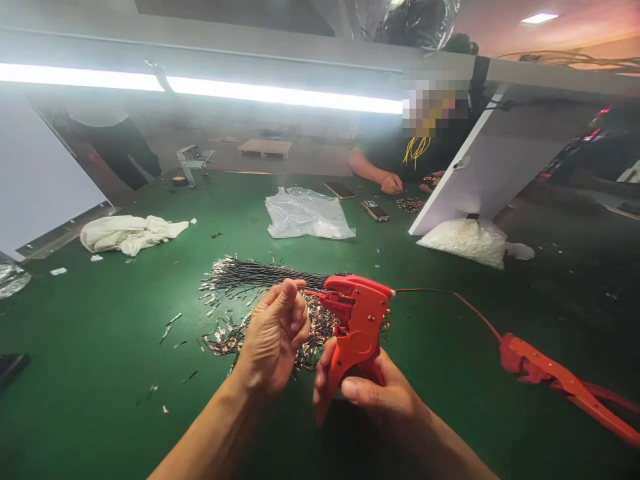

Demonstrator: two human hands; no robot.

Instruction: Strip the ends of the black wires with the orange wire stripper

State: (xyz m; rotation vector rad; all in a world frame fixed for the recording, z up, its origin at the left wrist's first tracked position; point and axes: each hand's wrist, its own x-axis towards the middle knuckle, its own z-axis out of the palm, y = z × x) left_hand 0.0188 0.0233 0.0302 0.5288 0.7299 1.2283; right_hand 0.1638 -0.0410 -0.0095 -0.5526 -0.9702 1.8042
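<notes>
My right hand (373, 393) is wrapped round the handles of a red wire stripper (356, 320), held upright over the green table (100, 347). A thin red wire (450, 299) runs from the stripper's jaws away to the right. My left hand (274, 333) is pinched closed just left of the jaws, its fingertips pressed together; what it holds is hidden. Beneath both hands lies a heap of cut wire pieces with copper ends (235, 330), and behind it a bundle of black wires (260, 272).
A second red tool (560, 380) lies at the right. A clear plastic bag (306, 215), a white cloth (127, 233) and a white bag of small parts (465, 241) lie further back. A person across the table works with both hands (393, 183) near two phones.
</notes>
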